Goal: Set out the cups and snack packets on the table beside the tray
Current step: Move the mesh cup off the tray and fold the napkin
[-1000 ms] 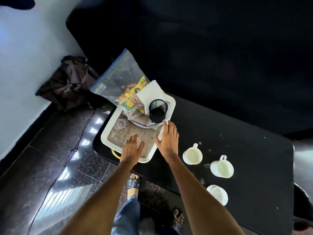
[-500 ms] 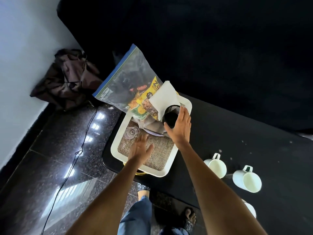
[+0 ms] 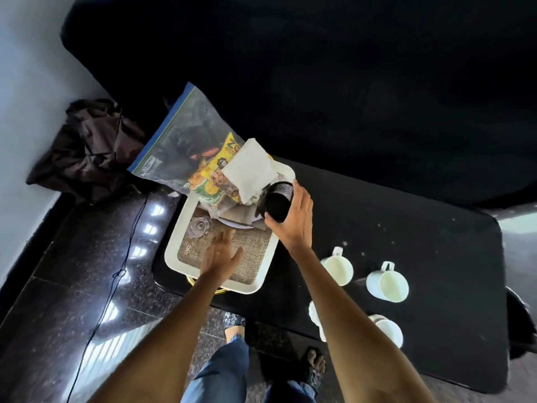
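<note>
**Right hand wraps the black mesh cup on the tray**

The black mesh cup (image 3: 278,201) sits tilted at the far right corner of the white tray (image 3: 174,245), its dark mouth facing the camera. The right hand (image 3: 293,219) curls round it, thumb below, fingers over its right side. The left hand (image 3: 219,257) hovers flat above the tray's woven mat, fingers straight and spread, holding nothing. Yellow snack packets (image 3: 212,175) lie in a clear zip bag (image 3: 180,141) at the tray's far end; only "ZO" reads clearly. Three white cups (image 3: 388,282) stand on the black table (image 3: 421,228) to the right.
</note>
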Demonstrator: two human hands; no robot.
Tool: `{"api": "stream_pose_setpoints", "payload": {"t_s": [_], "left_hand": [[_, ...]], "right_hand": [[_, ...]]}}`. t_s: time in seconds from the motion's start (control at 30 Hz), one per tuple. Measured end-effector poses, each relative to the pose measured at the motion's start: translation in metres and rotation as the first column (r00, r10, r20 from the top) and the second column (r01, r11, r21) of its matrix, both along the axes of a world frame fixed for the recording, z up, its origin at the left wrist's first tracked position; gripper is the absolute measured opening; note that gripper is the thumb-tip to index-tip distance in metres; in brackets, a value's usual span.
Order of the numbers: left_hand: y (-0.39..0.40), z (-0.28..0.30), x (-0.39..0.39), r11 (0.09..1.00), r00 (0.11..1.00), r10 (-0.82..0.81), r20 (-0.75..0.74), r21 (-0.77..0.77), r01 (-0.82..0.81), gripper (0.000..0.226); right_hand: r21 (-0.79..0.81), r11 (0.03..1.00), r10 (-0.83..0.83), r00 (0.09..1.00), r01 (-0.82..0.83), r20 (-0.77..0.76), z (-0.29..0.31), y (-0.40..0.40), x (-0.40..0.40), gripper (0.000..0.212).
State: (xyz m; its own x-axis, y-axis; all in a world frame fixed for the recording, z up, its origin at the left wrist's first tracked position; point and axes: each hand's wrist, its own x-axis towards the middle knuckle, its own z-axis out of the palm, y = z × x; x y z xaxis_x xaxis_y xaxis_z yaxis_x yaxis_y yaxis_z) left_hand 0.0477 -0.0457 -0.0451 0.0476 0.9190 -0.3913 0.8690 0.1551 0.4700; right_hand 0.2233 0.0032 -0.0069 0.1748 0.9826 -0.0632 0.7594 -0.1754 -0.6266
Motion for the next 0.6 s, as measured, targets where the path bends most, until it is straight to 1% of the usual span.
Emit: {"api": "stream_pose_setpoints", "payload": {"t_s": [0.13,0.2,0.3,0.43,0.53,0.6], "left_hand": [[-0.010,0.019,0.050,0.999,0.998,-0.043,0.038,0.000,0.043,0.062],[-0.016,0.027,0.086,0.998,0.998,-0.066,0.025,0.015,0.065,0.060],[-0.030,0.037,0.145,0.991,0.991,-0.122,0.047,0.058,0.119,0.050],[-0.063,0.047,0.230,0.970,0.966,-0.233,0.115,0.097,0.223,0.045],[-0.095,0.046,0.282,0.949,0.938,-0.314,0.147,0.075,0.306,0.048],[-0.115,0.041,0.308,0.925,0.915,-0.379,0.136,0.052,0.375,0.049]], "right_hand": [[0.024,0.998,-0.050,0.998,0.051,-0.045,0.022,-0.031,0.049,0.095],[0.032,0.994,-0.101,0.993,0.103,-0.055,0.029,-0.054,0.085,0.094],[0.038,0.971,-0.236,0.971,0.238,-0.047,0.036,-0.096,0.147,0.093],[0.025,0.908,-0.418,0.908,0.418,0.003,0.035,-0.165,0.236,0.094],[-0.033,0.861,-0.507,0.861,0.508,0.040,0.023,-0.218,0.286,0.095],[-0.094,0.832,-0.543,0.838,0.546,0.059,0.009,-0.253,0.309,0.096]]}}
